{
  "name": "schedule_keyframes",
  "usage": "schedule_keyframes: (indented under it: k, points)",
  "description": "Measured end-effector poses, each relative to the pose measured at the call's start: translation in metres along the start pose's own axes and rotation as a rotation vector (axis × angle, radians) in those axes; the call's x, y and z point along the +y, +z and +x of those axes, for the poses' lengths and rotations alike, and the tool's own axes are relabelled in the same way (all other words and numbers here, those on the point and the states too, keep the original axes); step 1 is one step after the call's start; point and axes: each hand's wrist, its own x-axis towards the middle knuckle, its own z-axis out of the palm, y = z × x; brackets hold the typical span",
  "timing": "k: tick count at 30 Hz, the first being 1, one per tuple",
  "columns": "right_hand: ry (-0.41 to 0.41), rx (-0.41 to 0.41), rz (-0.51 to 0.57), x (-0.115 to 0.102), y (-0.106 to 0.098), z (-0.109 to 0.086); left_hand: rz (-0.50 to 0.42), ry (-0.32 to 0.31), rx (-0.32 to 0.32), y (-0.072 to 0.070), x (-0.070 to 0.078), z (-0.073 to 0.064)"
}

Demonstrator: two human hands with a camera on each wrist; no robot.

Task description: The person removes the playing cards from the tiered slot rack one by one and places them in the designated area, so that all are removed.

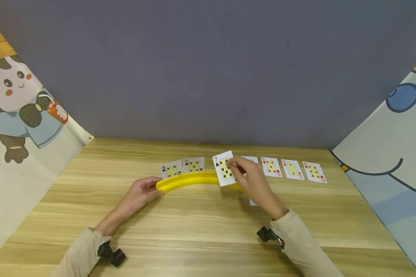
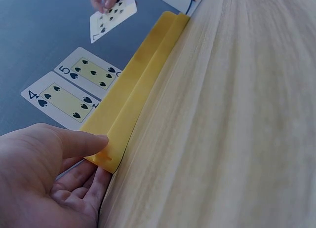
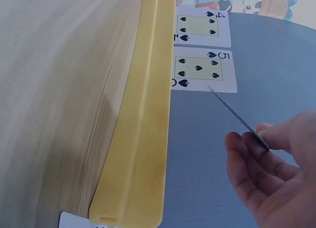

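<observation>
the left hand pinches the yellow rack on the desk, seemingly steadying it; the right hand pinches the seven of spades by its edge near the rack, face readable.

Wood-grain table under cards, yellow rack

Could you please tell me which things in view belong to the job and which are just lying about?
Probably in the job:
yellow holder, in the left hand
seven of spades, in the right hand
four of spades, five of spades, partly hidden by the holder

Apparently just lying about for now:
red five, red two, another red card
</observation>
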Motion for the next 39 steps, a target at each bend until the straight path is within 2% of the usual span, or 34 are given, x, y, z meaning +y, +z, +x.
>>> schedule_keyframes:
  k: [6, 20, 30, 39]
  points:
    - [-0.011, 0.002, -0.004, -0.002, -0.003, -0.008, 0.015, -0.003, 0.001, 0.001, -0.002, 0.001]
    - [0.037, -0.028, -0.052, 0.006, -0.022, -0.03, 0.007, -0.007, -0.001, 0.0, 0.0, -0.001]
    - [0.031, 0.021, -0.079, 0.014, -0.037, -0.039, 0.009, -0.01, 0.0, 0.0, 0.0, 0.0]
    - [0.061, 0.036, -0.124, 0.02, -0.048, -0.047, 0.009, -0.009, 0.004, 0.0, 0.001, 0.0]
